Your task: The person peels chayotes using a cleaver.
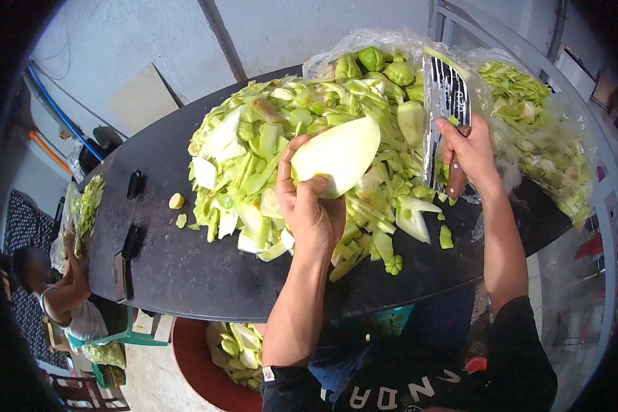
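Note:
My left hand (309,199) is closed round a large cut piece of chayote (340,154), its smooth pale face turned up and my thumb on its lower edge. In my right hand (468,147) is a wide-bladed knife (448,93) with a brown wooden handle. Its blade looks dark with pale streaks and points away from me; a strip of green lies by its far end. Beneath both hands spreads a big heap of cut chayote (254,147). Whole green chayotes (372,60) sit behind the heap, beside clear plastic.
The dark oval table (158,275) has black clips (132,240) on its left. A clear bag of green slices (556,151) stands at right. Below the table edge is a red tub (185,350) with chayote pieces. Another person (69,302) sits at far left, handling greens.

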